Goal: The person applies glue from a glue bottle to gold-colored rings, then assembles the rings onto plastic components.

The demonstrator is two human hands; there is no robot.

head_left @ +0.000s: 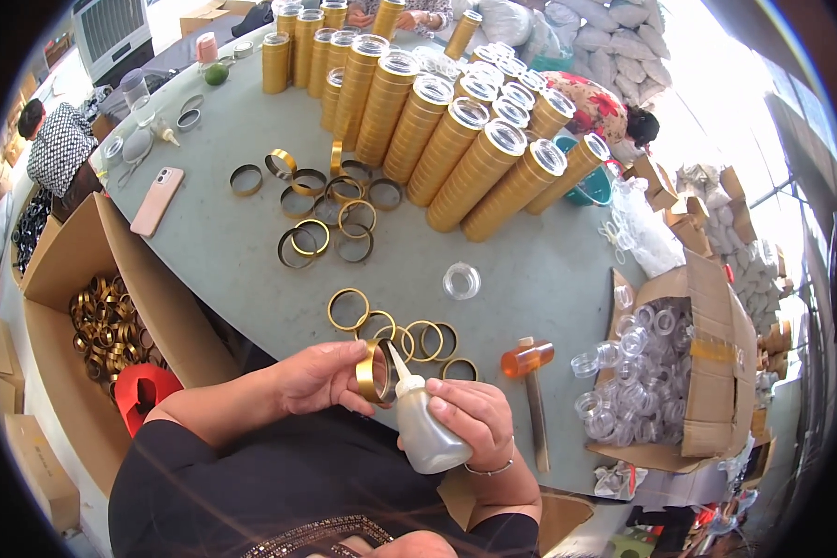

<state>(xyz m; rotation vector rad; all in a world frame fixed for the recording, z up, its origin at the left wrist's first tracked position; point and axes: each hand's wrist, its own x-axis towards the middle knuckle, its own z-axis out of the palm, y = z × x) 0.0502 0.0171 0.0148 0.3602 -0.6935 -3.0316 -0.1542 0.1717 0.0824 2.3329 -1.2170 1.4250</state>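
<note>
Head view: my left hand (321, 377) pinches a gold ring (374, 370) upright above the table (214, 251) edge, my right hand (474, 418) wraps a glue bottle (425, 430), nozzle tip inside the ring, loose rings (409, 337) just beyond.

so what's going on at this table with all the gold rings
A person holds a gold ring upright in the left hand and points the nozzle of a small squeeze bottle into it with the right hand. More gold rings lie loose on the grey table just ahead. Tall stacks of gold rings capped with clear lids fill the far side. A mallet with an orange head lies to the right, beside a cardboard box of clear lids.
</note>
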